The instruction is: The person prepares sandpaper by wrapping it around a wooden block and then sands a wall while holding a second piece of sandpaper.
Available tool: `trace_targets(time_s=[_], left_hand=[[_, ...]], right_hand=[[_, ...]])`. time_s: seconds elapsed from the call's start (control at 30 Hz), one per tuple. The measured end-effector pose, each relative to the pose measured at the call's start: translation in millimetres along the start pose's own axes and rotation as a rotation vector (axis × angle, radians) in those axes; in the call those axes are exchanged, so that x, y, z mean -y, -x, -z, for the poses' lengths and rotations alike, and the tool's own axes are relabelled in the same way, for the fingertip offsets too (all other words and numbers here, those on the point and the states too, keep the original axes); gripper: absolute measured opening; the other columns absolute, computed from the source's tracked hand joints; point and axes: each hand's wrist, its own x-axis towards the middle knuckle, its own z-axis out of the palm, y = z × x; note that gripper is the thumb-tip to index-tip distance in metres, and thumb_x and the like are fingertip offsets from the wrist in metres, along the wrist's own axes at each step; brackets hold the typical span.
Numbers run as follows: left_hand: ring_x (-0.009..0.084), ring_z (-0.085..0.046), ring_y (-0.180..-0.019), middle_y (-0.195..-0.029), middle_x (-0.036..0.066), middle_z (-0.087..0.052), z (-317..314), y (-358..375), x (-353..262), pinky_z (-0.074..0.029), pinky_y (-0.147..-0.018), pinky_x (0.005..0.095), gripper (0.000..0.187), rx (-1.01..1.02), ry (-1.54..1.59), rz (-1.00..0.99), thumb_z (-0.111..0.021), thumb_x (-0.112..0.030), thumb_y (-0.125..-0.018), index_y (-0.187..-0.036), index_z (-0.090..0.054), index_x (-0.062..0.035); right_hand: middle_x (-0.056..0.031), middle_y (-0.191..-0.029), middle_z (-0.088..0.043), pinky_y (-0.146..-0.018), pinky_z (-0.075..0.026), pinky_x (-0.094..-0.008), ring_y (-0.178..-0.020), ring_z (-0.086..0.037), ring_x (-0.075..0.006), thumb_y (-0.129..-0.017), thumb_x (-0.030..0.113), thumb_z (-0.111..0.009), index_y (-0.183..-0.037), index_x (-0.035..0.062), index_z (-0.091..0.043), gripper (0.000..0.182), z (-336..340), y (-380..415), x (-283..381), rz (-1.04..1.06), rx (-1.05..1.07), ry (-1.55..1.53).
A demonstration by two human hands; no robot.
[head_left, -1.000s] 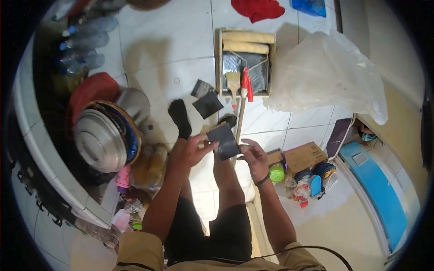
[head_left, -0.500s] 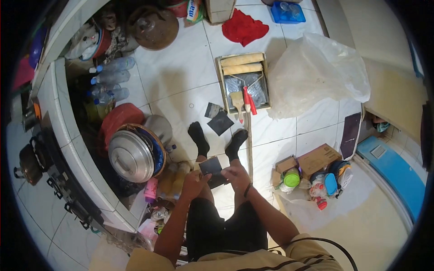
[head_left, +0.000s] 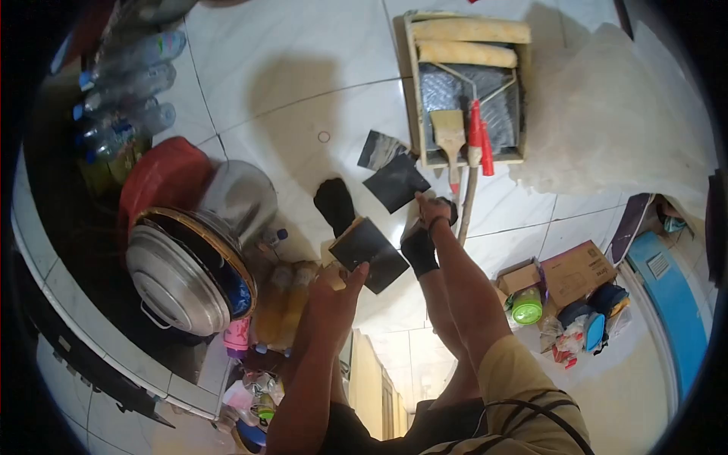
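Note:
A black sheet of sandpaper (head_left: pixel 371 256) is gripped by my left hand (head_left: pixel 340 287), thumb on top and fingers beneath it. My right hand (head_left: pixel 435 209) reaches down beside my right foot, its fingertips right at the corner of another black sandpaper sheet (head_left: pixel 396 183) lying flat on the tiles. Partly under that one is a third piece of sandpaper (head_left: pixel 381 150), whitened with dust. Just beyond, a paintbrush (head_left: pixel 447 135) and a roller frame with red handle (head_left: pixel 475 133) rest on a paint tray (head_left: pixel 415 91).
Two roller sleeves (head_left: pixel 470 42) lie across the tray's far end. Plastic sheeting (head_left: pixel 614 121) spreads to the right. Cardboard boxes (head_left: pixel 578 271) sit at lower right. On the left are a metal pot (head_left: pixel 171 277), a red cover (head_left: pixel 163 178) and several plastic bottles (head_left: pixel 133 83).
My right hand has let go of the sheet held in my lap and moved forward to the floor pieces. My left hand keeps its sheet. The view has tilted closer to the floor.

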Motion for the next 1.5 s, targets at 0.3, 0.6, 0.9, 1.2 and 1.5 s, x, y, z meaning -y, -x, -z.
trace_targets(time_s=[0.3, 0.6, 0.9, 1.2, 1.5], left_hand=[[0.0286, -0.063, -0.073, -0.076, 0.019, -0.065, 15, -20, 14, -0.047, -0.069, 0.0375, 0.039, -0.015, 0.014, -0.006, -0.073, -0.034, -0.083, -0.081, -0.064, 0.0032], [0.0355, -0.061, -0.089, -0.095, 0.022, -0.064, 23, -29, 9, -0.046, -0.080, 0.0424, 0.045, 0.062, 0.114, 0.129, -0.073, -0.041, -0.081, -0.086, -0.065, 0.0034], [0.0251, -0.066, -0.077, -0.082, 0.015, -0.068, 22, -32, 12, -0.050, -0.073, 0.0345, 0.031, 0.009, 0.050, 0.010, -0.078, -0.028, -0.078, -0.082, -0.070, 0.0016], [0.0285, -0.066, -0.097, -0.107, 0.017, -0.066, 14, -35, 35, -0.052, -0.084, 0.0360, 0.048, 0.218, 0.153, 0.057, -0.079, -0.047, -0.074, -0.091, -0.073, -0.0031], [0.0319, -0.067, -0.086, -0.092, 0.020, -0.068, 31, -43, -1, -0.051, -0.079, 0.0385, 0.041, 0.115, 0.086, 0.120, -0.076, -0.040, -0.078, -0.091, -0.072, -0.0020]], right_hand=[[-0.0137, -0.094, -0.067, -0.067, -0.060, -0.0487, -0.081, -0.068, -0.0346, -0.080, 0.004, -0.074, -0.105, -0.0037, -0.062, 0.029, -15, 54, 64, -0.263, 0.162, -0.581], [-0.0098, -0.099, -0.068, -0.072, -0.058, -0.0356, -0.086, -0.067, -0.0215, -0.076, 0.022, -0.082, -0.105, 0.0018, -0.067, 0.038, -28, 5, 68, 0.025, 0.044, 0.187], [0.0024, -0.075, -0.058, -0.063, -0.044, -0.0263, -0.071, -0.054, -0.0088, -0.084, 0.012, -0.071, -0.097, 0.0026, -0.065, 0.017, 101, 191, 196, 0.634, 0.797, 0.279], [-0.0062, -0.108, -0.066, -0.087, -0.051, -0.0296, -0.099, -0.063, -0.0139, -0.086, -0.009, -0.062, -0.114, 0.0017, -0.057, 0.030, 138, 178, 223, 0.196, 1.182, -0.202], [-0.0059, -0.098, -0.067, -0.073, -0.053, -0.0301, -0.092, -0.066, -0.0171, -0.093, 0.013, -0.062, -0.109, 0.0027, -0.059, 0.019, 93, 156, 237, 0.074, 0.917, -0.246]])
